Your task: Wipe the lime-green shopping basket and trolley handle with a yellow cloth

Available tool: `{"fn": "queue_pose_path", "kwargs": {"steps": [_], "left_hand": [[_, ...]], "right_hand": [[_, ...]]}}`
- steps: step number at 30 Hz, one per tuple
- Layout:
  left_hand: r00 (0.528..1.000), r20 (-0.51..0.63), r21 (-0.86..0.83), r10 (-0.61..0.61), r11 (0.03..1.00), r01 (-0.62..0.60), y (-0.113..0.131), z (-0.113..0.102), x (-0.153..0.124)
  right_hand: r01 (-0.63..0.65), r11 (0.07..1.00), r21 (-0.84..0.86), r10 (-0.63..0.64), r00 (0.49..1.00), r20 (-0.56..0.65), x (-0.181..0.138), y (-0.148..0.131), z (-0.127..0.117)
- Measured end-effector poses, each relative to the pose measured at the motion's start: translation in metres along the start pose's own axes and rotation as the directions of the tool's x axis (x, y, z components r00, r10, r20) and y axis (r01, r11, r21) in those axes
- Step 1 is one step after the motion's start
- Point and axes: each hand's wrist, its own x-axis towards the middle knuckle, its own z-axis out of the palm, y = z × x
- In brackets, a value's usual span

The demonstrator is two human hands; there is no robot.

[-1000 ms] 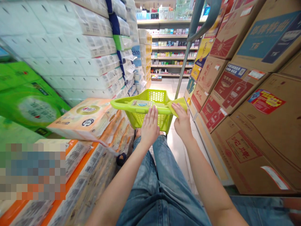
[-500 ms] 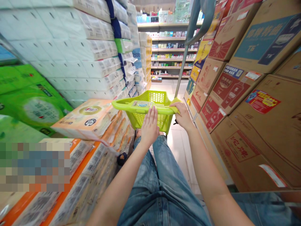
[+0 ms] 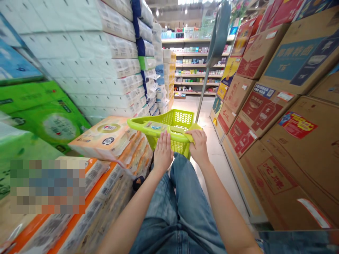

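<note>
A lime-green plastic shopping basket (image 3: pixel 184 116) with holed walls is in front of my knees, its rim towards me. My left hand (image 3: pixel 163 151) rests with straight fingers against the near rim, just below a label (image 3: pixel 156 126); it holds nothing. At the near right corner of the rim, my right hand (image 3: pixel 199 146) has its fingers bent over a yellow cloth (image 3: pixel 195 130) and presses it to the plastic. A grey pole with a thick loop handle (image 3: pixel 219 33) rises beyond the basket's right side. The basket's bottom is mostly hidden.
Packs of tissue paper (image 3: pixel 79 60) are stacked high on the left, with orange-wrapped packs (image 3: pixel 103 135) close beside the basket. Cardboard cartons (image 3: pixel 286 151) form a wall on the right. Tiled floor (image 3: pixel 218 169) runs between them towards stocked shelves (image 3: pixel 196 54).
My right hand and the yellow cloth have shifted left and towards me along the rim. My left hand stays on the near rim. The view has tilted up slightly, and the pole's handle appears turned.
</note>
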Motion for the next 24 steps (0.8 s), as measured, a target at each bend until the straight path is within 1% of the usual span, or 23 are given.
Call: {"fn": "queue_pose_path", "kwargs": {"steps": [5,8,13,17,20,23,24], "left_hand": [[0.998,-0.053,-0.001,-0.019,1.000,0.019,0.005,0.008,-0.004],[0.997,-0.070,-0.003,-0.019,1.000,0.018,0.007,0.011,-0.004],[0.998,-0.056,-0.022,0.029,0.999,-0.030,0.006,0.017,0.003],[0.998,-0.041,-0.046,0.046,0.998,-0.048,0.003,0.024,0.018],[1.000,-0.019,-0.076,0.011,0.997,-0.013,-0.001,0.028,0.035],[1.000,0.012,-0.118,0.004,0.993,-0.003,-0.009,0.034,0.056],[1.000,0.005,-0.135,0.009,0.991,-0.009,-0.014,0.036,0.063]], "right_hand": [[0.010,1.000,-0.012,-0.010,1.000,0.004,-0.008,-0.008,-0.006],[-0.011,1.000,-0.013,0.011,1.000,-0.001,-0.010,-0.008,-0.008],[-0.054,0.998,-0.018,0.053,0.996,-0.066,-0.009,-0.003,-0.006],[-0.065,0.997,-0.045,0.061,0.994,-0.091,0.000,0.006,0.005],[-0.086,0.993,-0.076,0.078,0.992,-0.097,0.013,0.015,0.017],[-0.093,0.990,-0.110,0.085,0.994,-0.074,0.031,0.026,0.032],[-0.093,0.988,-0.127,0.087,0.995,-0.055,0.037,0.030,0.037]]}}
